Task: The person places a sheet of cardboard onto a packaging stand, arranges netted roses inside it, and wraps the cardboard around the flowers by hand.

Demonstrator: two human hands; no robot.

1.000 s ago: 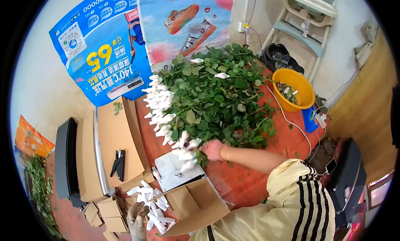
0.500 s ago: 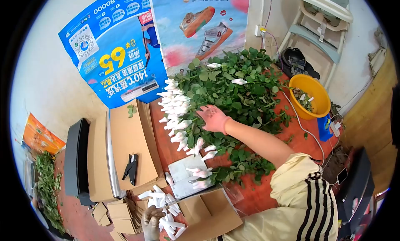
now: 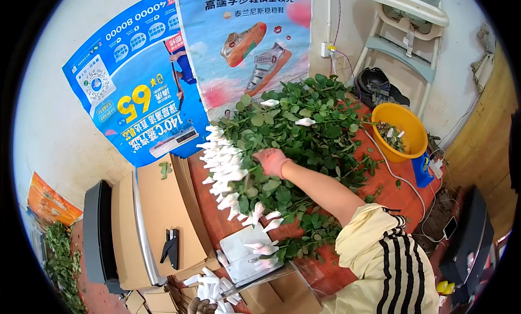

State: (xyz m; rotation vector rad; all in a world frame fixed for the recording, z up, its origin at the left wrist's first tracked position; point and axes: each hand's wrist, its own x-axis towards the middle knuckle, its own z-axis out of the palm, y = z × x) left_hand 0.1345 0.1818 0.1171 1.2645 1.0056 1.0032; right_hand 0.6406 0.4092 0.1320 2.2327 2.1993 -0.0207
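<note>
My right hand (image 3: 271, 162), in a pink glove, reaches into a pile of leafy rose stems (image 3: 309, 135). Its fingers are curled down at the pile's left side, seemingly around a rose stem; leaves hide the fingertips. Rose heads in white sleeves (image 3: 222, 162) line that side of the pile. At the bottom edge, my left hand (image 3: 201, 306) wears a dirty greyish glove and is partly cut off. Its fingers are bent together beside loose white sleeves (image 3: 211, 286); whatever they hold is hidden. Several sleeved roses (image 3: 263, 249) lie on a pale board (image 3: 239, 246).
A black stapler (image 3: 170, 249) rests on stacked cardboard (image 3: 154, 216) at left. An open cardboard box (image 3: 282, 295) stands at the front. To the right are a yellow basin (image 3: 415, 135) of scraps, a white cable (image 3: 399, 175) and a phone (image 3: 450, 227).
The view has tilted, so most things sit lower. My right hand's spread fingers have curled down into the foliage. My left hand has moved farther toward the bottom edge of the view.
</note>
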